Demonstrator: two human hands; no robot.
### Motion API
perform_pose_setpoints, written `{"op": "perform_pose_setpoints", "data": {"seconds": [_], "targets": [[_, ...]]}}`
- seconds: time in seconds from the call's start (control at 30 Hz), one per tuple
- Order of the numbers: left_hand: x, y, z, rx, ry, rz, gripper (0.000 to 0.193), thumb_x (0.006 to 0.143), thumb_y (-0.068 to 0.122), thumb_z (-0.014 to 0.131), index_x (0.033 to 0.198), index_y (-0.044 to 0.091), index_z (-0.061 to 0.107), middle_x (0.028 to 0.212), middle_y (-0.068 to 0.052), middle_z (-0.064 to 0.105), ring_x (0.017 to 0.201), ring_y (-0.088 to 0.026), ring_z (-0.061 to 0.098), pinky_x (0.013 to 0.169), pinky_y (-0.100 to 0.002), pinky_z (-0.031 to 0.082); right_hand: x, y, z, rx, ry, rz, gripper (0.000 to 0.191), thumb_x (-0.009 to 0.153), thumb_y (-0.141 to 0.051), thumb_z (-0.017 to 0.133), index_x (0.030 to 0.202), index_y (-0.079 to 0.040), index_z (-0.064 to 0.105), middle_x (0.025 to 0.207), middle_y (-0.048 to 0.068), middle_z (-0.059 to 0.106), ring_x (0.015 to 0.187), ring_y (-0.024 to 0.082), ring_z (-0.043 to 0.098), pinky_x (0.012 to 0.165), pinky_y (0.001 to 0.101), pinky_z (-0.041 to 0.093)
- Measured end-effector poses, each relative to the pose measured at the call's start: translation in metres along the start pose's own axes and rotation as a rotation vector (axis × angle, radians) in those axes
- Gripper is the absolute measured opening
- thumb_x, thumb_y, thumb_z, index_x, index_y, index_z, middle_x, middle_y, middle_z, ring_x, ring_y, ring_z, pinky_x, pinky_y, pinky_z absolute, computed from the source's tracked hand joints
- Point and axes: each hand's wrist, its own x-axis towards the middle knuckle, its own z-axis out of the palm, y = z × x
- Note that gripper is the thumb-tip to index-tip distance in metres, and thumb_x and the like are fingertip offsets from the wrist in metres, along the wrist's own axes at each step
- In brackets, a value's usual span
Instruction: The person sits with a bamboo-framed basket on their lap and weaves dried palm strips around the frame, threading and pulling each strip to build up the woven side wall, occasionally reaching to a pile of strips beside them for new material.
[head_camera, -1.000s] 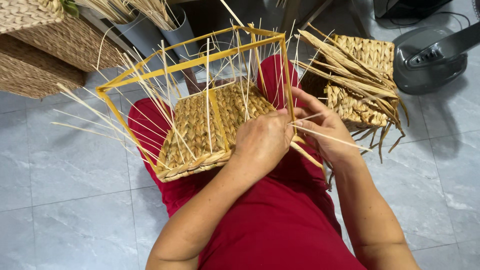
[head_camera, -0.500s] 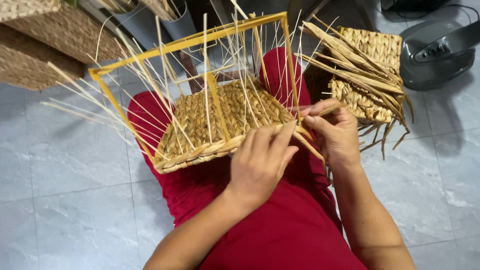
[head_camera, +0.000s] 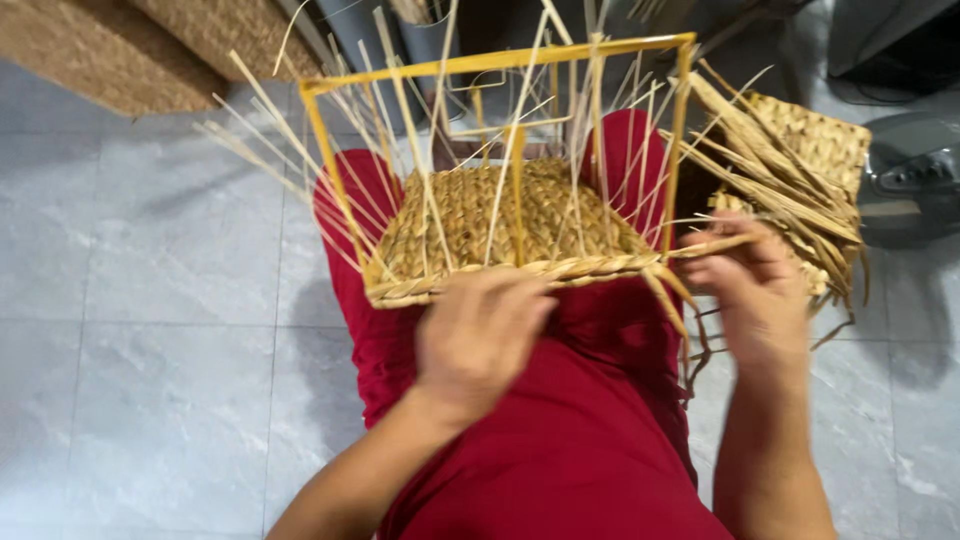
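Two legs in red trousers (head_camera: 560, 450) carry our work above the grey tiled floor (head_camera: 150, 330). On our lap rests the half-woven basket (head_camera: 500, 225) on its yellow frame (head_camera: 500, 58), thin stakes (head_camera: 400, 120) fanning upward. Beside our right knee lies a bundle of woven strands (head_camera: 800, 170). Our left hand (head_camera: 480, 335) presses the plaited front edge, fingers together on the braid. Our right hand (head_camera: 755, 290) has fingers clamped on a single strand (head_camera: 715, 243) at the corner. Pulling that strand too hard could, we judge, snap it or bend a stake.
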Motion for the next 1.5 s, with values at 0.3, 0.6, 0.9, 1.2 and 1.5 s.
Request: {"op": "perform_pose_setpoints", "data": {"seconds": [0.3, 0.6, 0.9, 1.2, 1.5], "targets": [[-0.032, -0.04, -0.032, 0.22, 0.048, -0.094, 0.041, 0.088, 0.018, 0.085, 0.127, 0.016, 0.073, 0.11, -0.003, 0.063, 0.096, -0.021, 0.058, 0.083, -0.036, 0.051, -0.048, -0.032, 0.062, -0.397, 0.201, -0.634, 0.008, 0.109, -0.006, 0.071, 0.111, 0.001, 0.067, 0.088, 0.007, 0.066, 0.068, 0.012, 0.06, 0.061, 0.0232, 0.047], [-0.048, -0.048, -0.046, 0.124, 0.137, -0.141, 0.04, 0.09, 0.013, 0.085, 0.126, 0.007, 0.07, 0.116, -0.007, 0.062, 0.103, -0.026, 0.06, 0.089, -0.038, 0.052, -0.024, -0.046, 0.194, -1.032, -0.445, -0.447, 0.026, 0.091, -0.006, 0.074, 0.117, -0.005, 0.077, 0.075, 0.009, 0.064, 0.061, 0.017, 0.059, 0.057, 0.0308, 0.045], [-0.053, -0.062, -0.054, 0.173, 0.141, -0.144, 0.038, 0.083, 0.006, 0.085, 0.12, 0.009, 0.074, 0.111, -0.002, 0.063, 0.097, -0.022, 0.057, 0.084, -0.034, 0.051, -0.011, -0.025, 0.247, -1.153, -0.526, -0.584, 0.022, 0.09, -0.008, 0.079, 0.11, -0.002, 0.07, 0.087, 0.013, 0.069, 0.071, 0.027, 0.07, 0.06, 0.0372, 0.053], [-0.053, -0.059, -0.056, 0.109, 0.133, -0.166, 0.042, 0.085, 0.004, 0.082, 0.125, 0.008, 0.07, 0.113, -0.005, 0.064, 0.101, -0.025, 0.059, 0.088, -0.037, 0.051, -0.014, -0.024, 0.243, -0.968, -0.523, -0.541, 0.012, 0.096, -0.004, 0.074, 0.108, -0.003, 0.07, 0.089, 0.01, 0.068, 0.072, 0.019, 0.068, 0.063, 0.0299, 0.052], [-0.027, -0.053, -0.065, -0.049, 0.01, -0.389, 0.034, 0.103, 0.006, 0.064, 0.137, 0.003, 0.064, 0.117, -0.016, 0.074, 0.101, -0.03, 0.074, 0.083, -0.037, 0.059, -0.031, -0.046, 0.164, -0.868, -0.356, -0.388, 0.01, 0.099, -0.004, 0.069, 0.107, -0.002, 0.075, 0.088, 0.003, 0.072, 0.075, 0.007, 0.066, 0.064, 0.0223, 0.051]]}}
